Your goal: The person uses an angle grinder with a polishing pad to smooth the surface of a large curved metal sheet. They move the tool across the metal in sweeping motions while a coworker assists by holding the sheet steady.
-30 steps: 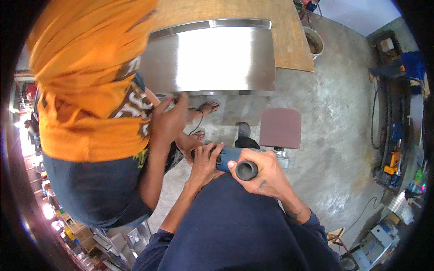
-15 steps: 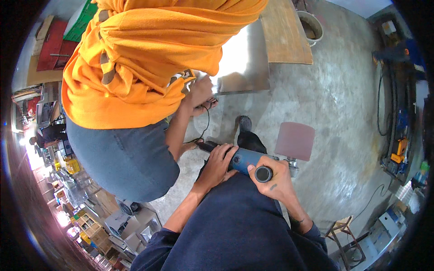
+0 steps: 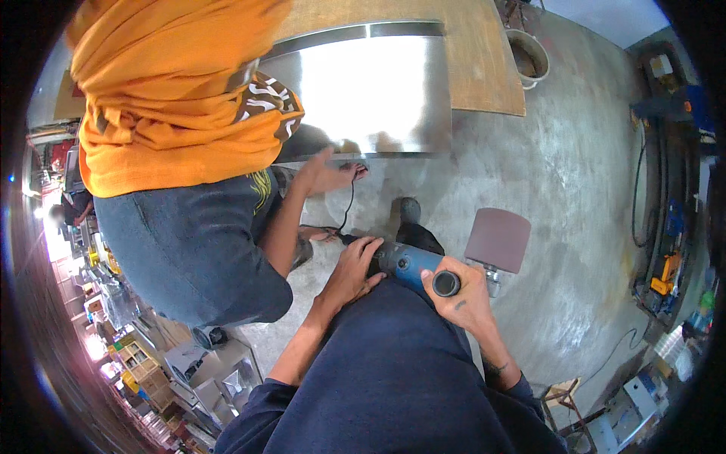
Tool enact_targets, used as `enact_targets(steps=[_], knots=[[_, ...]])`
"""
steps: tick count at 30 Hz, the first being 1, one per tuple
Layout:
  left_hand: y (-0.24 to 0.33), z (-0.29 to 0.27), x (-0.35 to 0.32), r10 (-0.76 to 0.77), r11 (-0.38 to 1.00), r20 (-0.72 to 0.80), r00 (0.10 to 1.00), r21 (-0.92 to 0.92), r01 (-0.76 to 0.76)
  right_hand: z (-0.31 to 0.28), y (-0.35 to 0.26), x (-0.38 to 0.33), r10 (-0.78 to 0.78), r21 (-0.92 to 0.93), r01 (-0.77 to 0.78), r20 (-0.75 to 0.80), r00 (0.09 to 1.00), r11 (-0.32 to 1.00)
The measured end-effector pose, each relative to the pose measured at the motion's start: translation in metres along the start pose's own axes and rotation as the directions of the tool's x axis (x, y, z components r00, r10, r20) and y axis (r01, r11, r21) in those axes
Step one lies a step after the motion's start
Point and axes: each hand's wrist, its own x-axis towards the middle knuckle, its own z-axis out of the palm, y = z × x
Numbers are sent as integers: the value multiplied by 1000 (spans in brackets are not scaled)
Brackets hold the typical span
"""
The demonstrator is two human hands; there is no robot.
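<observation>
A blue hand-held drum sander (image 3: 412,262) lies across the front of my body, its reddish-brown abrasive drum (image 3: 497,240) out to the right above the floor. My left hand (image 3: 352,271) is closed around the black rear end of the tool, where the cord (image 3: 350,208) comes out. Further right, my right hand (image 3: 463,293) grips the black side handle (image 3: 446,283), whose round end faces up. Ahead of me, a shiny metal sheet (image 3: 374,91) rests on a wooden board (image 3: 484,64); the drum is well apart from it.
A person in an orange top (image 3: 181,106) bends close on my left, one hand (image 3: 325,177) by the sheet's near edge. My dark shoe (image 3: 410,210) stands below that edge. A bucket (image 3: 528,59) sits beyond the board; a stool (image 3: 566,401) and tools line the right.
The person in orange has shifted left and away from the sheet, baring more of it, and their hand has come up. Both my hands still hold the sander, which has barely moved.
</observation>
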Motion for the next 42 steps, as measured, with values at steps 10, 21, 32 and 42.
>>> enact_targets(steps=[10,21,32,42], knots=[[-30,16,-8,-42,995,-38,998,91,46,-3,3,-4,-77,23,77,16,997,997],[-34,13,-10,-63,995,-76,995,78,69,7,0,-6,-126,-21,125,-17,992,992],[-31,32,91,-89,994,-154,984,48,97,-52,26,96,-109,-52,111,40,993,992],[-24,46,223,-257,965,-235,937,-12,262,-113,72,255,-4,7,3,211,977,1000]])
